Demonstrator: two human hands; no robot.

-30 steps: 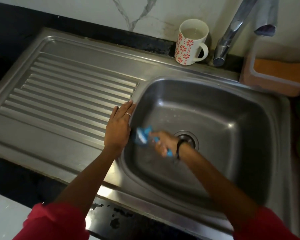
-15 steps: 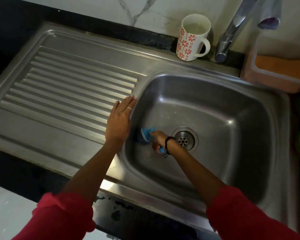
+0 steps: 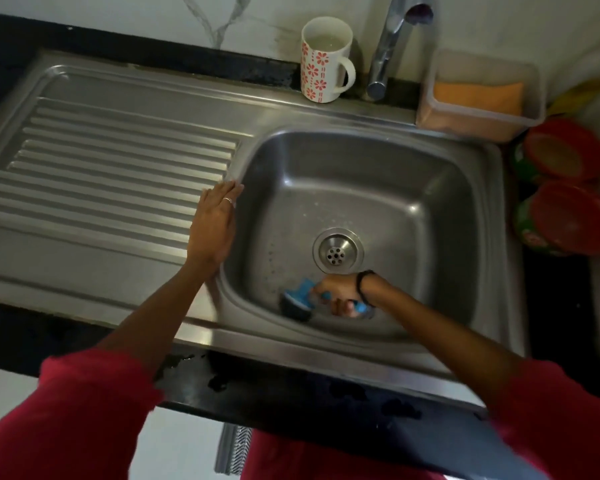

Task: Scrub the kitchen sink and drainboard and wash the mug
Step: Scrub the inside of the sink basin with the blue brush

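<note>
The steel sink basin (image 3: 413, 188) has a round drain (image 3: 338, 250) in its floor. Down in the basin, my right hand (image 3: 342, 296) grips the blue handle of a scrub brush (image 3: 300, 301); its dark head lies against the front left part of the basin floor. My left hand (image 3: 213, 226) rests flat with straight fingers on the rim between the basin and the ribbed drainboard (image 3: 111, 168). A white mug (image 3: 324, 60) with red flowers stands upright on the back ledge, left of the tap, with liquid inside.
The tap (image 3: 387, 46) rises behind the basin. A clear plastic box (image 3: 478, 95) holding an orange sponge sits at the back right. Two red-lidded round tubs (image 3: 565, 202) stand on the dark counter to the right. A dark counter edge (image 3: 291, 386) runs along the front.
My right hand has drawn the brush from the left side of the basin floor toward the front, below the drain. The left hand has stayed on the rim.
</note>
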